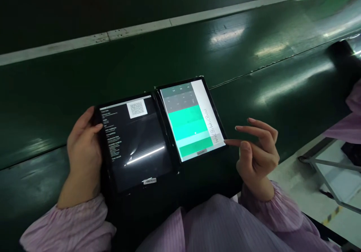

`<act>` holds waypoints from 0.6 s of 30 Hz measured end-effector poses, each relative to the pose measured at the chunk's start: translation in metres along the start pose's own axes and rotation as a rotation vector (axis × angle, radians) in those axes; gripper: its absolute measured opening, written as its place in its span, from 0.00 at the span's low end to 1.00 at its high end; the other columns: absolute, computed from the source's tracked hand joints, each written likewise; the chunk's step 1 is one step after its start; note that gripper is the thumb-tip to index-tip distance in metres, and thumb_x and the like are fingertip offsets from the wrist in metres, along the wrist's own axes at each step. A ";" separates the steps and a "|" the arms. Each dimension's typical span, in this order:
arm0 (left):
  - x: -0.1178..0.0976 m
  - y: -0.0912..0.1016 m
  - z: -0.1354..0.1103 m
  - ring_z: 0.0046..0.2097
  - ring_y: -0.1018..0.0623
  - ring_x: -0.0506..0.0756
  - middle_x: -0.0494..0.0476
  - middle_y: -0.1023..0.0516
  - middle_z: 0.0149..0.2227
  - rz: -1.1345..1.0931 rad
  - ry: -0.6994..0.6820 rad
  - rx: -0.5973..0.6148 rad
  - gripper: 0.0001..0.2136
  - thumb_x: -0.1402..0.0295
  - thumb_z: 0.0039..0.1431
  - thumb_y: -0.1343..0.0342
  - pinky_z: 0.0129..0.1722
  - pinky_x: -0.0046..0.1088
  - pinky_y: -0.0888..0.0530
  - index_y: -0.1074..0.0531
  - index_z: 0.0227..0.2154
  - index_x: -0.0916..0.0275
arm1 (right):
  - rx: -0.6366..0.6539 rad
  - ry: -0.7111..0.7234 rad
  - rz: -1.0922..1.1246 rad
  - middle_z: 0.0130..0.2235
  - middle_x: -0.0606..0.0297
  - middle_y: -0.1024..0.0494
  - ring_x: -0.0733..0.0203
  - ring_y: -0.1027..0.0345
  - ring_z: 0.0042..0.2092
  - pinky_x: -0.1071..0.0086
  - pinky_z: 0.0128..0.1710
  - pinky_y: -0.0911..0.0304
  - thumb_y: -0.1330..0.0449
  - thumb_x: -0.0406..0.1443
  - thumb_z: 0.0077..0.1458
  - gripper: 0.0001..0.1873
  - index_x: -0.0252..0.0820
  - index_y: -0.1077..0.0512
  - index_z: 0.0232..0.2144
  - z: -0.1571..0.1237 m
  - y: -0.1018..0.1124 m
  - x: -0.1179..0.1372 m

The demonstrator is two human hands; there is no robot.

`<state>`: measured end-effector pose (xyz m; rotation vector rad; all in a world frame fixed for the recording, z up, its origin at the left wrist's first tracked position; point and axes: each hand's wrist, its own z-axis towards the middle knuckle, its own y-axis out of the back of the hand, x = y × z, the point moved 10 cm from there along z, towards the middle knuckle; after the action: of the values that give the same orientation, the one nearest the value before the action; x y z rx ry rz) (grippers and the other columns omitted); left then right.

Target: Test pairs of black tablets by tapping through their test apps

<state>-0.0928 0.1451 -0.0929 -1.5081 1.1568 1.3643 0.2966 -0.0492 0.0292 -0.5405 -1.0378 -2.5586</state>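
Left tablet: QR code and small white text ending "Test result" on a glossy black screen. Right tablet: sideways digits 9, 6, 3, green-grey keys, white display. Both lie side by side toward the desk's near edge. Left hand clasps the left tablet's outer edge; right hand, fingers spread, points its forefinger at the right tablet's near right corner.

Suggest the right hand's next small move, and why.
Probably ease the right hand slightly inward to tap the bright tablet: its extended index finger is at that tablet's near right corner, the lit screen shows digits, and the left hand holds the dark tablet.
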 end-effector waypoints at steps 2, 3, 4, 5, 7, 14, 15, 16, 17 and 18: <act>0.003 0.003 0.001 0.65 0.21 0.69 0.61 0.15 0.56 0.000 0.022 -0.012 0.26 0.75 0.44 0.36 0.76 0.59 0.37 0.18 0.50 0.66 | 0.017 -0.001 -0.009 0.44 0.64 0.14 0.47 0.20 0.55 0.50 0.50 0.25 0.43 0.29 0.70 0.19 0.49 0.15 0.33 0.002 -0.001 -0.001; 0.002 0.002 0.001 0.64 0.20 0.68 0.61 0.15 0.55 0.012 0.028 -0.008 0.26 0.75 0.43 0.35 0.75 0.59 0.35 0.18 0.50 0.66 | 0.031 -0.002 -0.009 0.44 0.63 0.15 0.47 0.20 0.55 0.50 0.50 0.25 0.42 0.29 0.71 0.19 0.49 0.15 0.33 0.003 -0.003 -0.001; -0.001 0.001 0.001 0.62 0.19 0.67 0.60 0.14 0.54 0.022 0.021 -0.014 0.26 0.74 0.41 0.34 0.74 0.59 0.34 0.17 0.49 0.65 | 0.047 0.000 -0.007 0.44 0.63 0.15 0.47 0.20 0.55 0.50 0.51 0.25 0.42 0.29 0.71 0.19 0.48 0.15 0.33 0.005 -0.005 -0.001; -0.006 0.001 0.000 0.60 0.18 0.66 0.59 0.13 0.52 0.028 0.007 -0.026 0.26 0.74 0.39 0.33 0.74 0.58 0.33 0.16 0.47 0.64 | 0.062 0.008 -0.004 0.44 0.62 0.15 0.47 0.21 0.55 0.51 0.51 0.25 0.43 0.29 0.71 0.18 0.47 0.15 0.34 0.007 -0.008 0.000; -0.015 -0.002 -0.001 0.56 0.17 0.64 0.57 0.12 0.48 0.021 -0.026 -0.050 0.26 0.76 0.35 0.32 0.74 0.55 0.33 0.15 0.44 0.64 | 0.107 0.024 0.000 0.46 0.61 0.15 0.47 0.21 0.55 0.50 0.52 0.25 0.42 0.30 0.72 0.18 0.47 0.15 0.35 0.012 -0.017 0.001; -0.014 -0.006 -0.001 0.49 0.17 0.61 0.55 0.11 0.43 -0.034 0.061 -0.133 0.26 0.79 0.32 0.35 0.76 0.57 0.39 0.15 0.42 0.62 | 0.293 0.064 -0.049 0.56 0.55 0.17 0.40 0.28 0.65 0.39 0.63 0.28 0.43 0.35 0.74 0.16 0.46 0.14 0.43 0.038 -0.077 -0.009; -0.012 -0.005 -0.001 0.50 0.16 0.62 0.56 0.11 0.44 -0.030 0.073 -0.130 0.27 0.79 0.32 0.35 0.75 0.58 0.37 0.15 0.42 0.62 | 0.321 0.076 -0.054 0.58 0.54 0.18 0.39 0.30 0.67 0.37 0.65 0.30 0.43 0.36 0.74 0.16 0.47 0.14 0.45 0.041 -0.087 -0.010; -0.012 -0.005 -0.001 0.52 0.16 0.63 0.57 0.11 0.45 -0.024 0.081 -0.125 0.27 0.78 0.33 0.35 0.74 0.60 0.35 0.15 0.43 0.62 | 0.349 0.086 -0.056 0.60 0.54 0.19 0.38 0.32 0.69 0.35 0.67 0.32 0.44 0.36 0.74 0.16 0.47 0.14 0.46 0.044 -0.096 -0.011; -0.012 -0.005 -0.001 0.53 0.16 0.65 0.58 0.12 0.46 -0.017 0.082 -0.119 0.27 0.77 0.34 0.34 0.74 0.61 0.34 0.15 0.44 0.62 | 0.378 0.094 -0.055 0.62 0.54 0.20 0.37 0.35 0.70 0.33 0.68 0.34 0.44 0.37 0.75 0.17 0.48 0.14 0.48 0.046 -0.105 -0.012; -0.012 -0.004 -0.001 0.55 0.16 0.66 0.59 0.12 0.46 -0.010 0.084 -0.111 0.27 0.77 0.35 0.34 0.73 0.62 0.33 0.15 0.45 0.62 | 0.404 0.101 -0.051 0.64 0.53 0.22 0.36 0.37 0.71 0.31 0.69 0.36 0.45 0.37 0.75 0.17 0.48 0.14 0.49 0.048 -0.114 -0.013</act>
<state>-0.0886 0.1466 -0.0809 -1.6622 1.1397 1.3897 0.2698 0.0645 -0.0126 -0.2760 -1.4943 -2.2952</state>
